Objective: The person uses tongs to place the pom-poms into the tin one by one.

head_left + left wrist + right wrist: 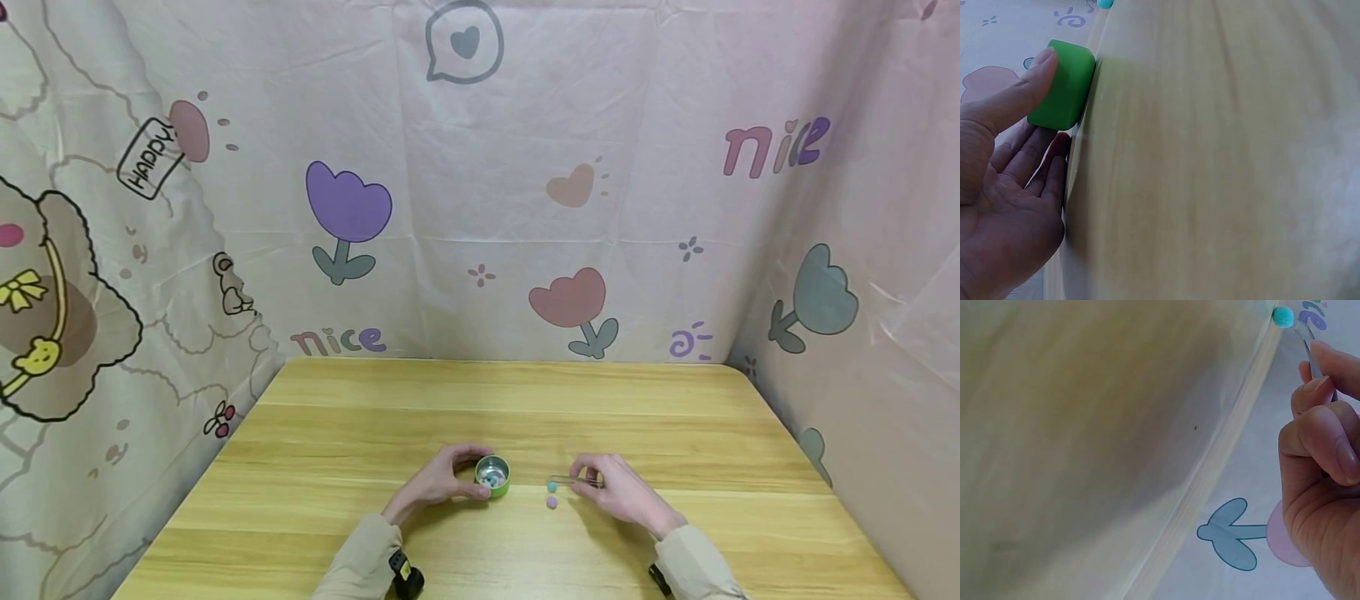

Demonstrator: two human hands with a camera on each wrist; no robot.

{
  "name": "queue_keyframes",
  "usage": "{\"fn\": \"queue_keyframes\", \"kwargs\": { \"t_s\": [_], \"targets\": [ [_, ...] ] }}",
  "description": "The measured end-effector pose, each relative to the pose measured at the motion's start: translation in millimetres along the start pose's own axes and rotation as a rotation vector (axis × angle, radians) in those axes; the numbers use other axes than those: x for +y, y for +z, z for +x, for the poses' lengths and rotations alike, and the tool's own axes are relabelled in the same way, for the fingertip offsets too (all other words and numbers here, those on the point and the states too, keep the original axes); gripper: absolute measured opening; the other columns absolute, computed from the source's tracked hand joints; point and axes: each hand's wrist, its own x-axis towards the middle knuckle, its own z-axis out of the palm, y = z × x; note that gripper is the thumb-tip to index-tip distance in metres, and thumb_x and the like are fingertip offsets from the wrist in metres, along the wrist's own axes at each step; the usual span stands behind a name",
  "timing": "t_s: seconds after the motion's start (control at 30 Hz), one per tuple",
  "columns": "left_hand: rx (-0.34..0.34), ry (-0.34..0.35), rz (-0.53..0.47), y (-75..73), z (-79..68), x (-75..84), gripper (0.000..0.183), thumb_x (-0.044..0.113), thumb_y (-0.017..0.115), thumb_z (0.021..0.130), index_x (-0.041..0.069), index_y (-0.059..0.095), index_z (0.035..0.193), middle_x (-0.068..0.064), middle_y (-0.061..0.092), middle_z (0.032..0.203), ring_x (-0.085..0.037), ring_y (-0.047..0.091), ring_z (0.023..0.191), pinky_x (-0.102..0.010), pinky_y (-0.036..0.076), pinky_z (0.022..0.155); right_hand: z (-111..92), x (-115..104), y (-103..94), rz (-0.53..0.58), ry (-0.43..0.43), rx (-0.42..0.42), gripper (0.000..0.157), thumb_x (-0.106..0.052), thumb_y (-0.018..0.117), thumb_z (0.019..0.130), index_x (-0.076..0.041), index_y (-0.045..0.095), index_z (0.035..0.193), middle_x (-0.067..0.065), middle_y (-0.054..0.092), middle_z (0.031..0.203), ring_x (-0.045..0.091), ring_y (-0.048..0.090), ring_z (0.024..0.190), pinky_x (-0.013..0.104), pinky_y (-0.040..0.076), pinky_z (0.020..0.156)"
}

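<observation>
My left hand [447, 477] grips a small round green tin [504, 487] from its left side, thumb in front and fingers behind. Inside the tin, on its silvery bottom, lie some small bluish and pale bits. In the left wrist view the tin's green side [1071, 87] shows between thumb and fingers. My right hand [618, 490] pinches metal tweezers [577, 479] that point left. Their tips are right at a turquoise pom-pom [552, 486], which also shows in the right wrist view as a fuzzy turquoise ball [1283, 317]. A lilac pom-pom [552, 502] lies just nearer to me.
The wooden table [360, 417] reaches back to a printed cloth backdrop [480, 192], with cloth at the left and right sides too. Both forearms in beige sleeves [362, 557] lie over the table's near part, with a black wrist camera [407, 577] on the left one.
</observation>
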Motion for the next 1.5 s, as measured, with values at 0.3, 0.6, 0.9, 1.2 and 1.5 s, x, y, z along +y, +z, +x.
{"fn": "queue_keyframes", "kwargs": {
  "t_s": [0.3,0.6,0.9,1.2,1.5],
  "targets": [
    [-0.002,-0.003,-0.007,0.0,-0.3,-1.5,0.061,0.011,0.083,0.082,-0.004,0.056,0.135,-0.022,0.062,0.134,-0.040,0.055,0.131,-0.051,0.044,0.116,-0.9,-0.7,-0.8,-0.008,-0.014,-0.010,0.011,-0.018,0.069,0.093,-0.009,0.070,0.100,-0.005,0.059,0.074,-0.002,0.044,0.059,0.018,0.041,0.050],
    [-0.005,-0.004,-0.011,-0.4,-0.3,-2.2,0.061,0.011,0.083,0.082,-0.004,0.056,0.135,-0.022,0.063,0.134,-0.039,0.055,0.131,-0.049,0.044,0.116,-1.3,-0.1,-1.2,-0.021,-0.014,-0.019,0.007,-0.016,0.070,0.092,-0.010,0.070,0.098,-0.005,0.060,0.073,-0.002,0.045,0.060,0.018,0.041,0.051],
    [-0.005,-0.004,-0.004,-0.5,-0.5,-1.9,0.062,0.012,0.083,0.082,-0.004,0.056,0.135,-0.021,0.063,0.134,-0.039,0.055,0.131,-0.048,0.044,0.116,-2.7,-1.5,-3.9,-0.032,0.005,-0.013,0.006,-0.017,0.070,0.092,-0.013,0.069,0.097,-0.006,0.059,0.073,-0.001,0.045,0.061,0.018,0.042,0.051],
    [-0.009,0.003,0.001,-1.0,-1.3,1.0,0.061,0.011,0.082,0.083,-0.005,0.055,0.136,-0.023,0.062,0.135,-0.040,0.054,0.131,-0.057,0.041,0.116,-4.9,2.8,-7.7,-0.045,-0.024,-0.003,0.006,-0.016,0.070,0.092,-0.012,0.069,0.096,-0.008,0.059,0.073,-0.003,0.045,0.061,0.018,0.042,0.051],
    [-0.006,0.001,0.008,-0.7,-1.1,1.4,0.061,0.011,0.082,0.083,-0.005,0.055,0.135,-0.022,0.062,0.135,-0.040,0.055,0.131,-0.056,0.041,0.116,-5.0,3.0,-7.5,-0.058,-0.023,-0.007,0.006,-0.016,0.070,0.091,-0.013,0.069,0.096,-0.007,0.058,0.072,-0.003,0.043,0.059,0.018,0.040,0.050]
  ]
}}
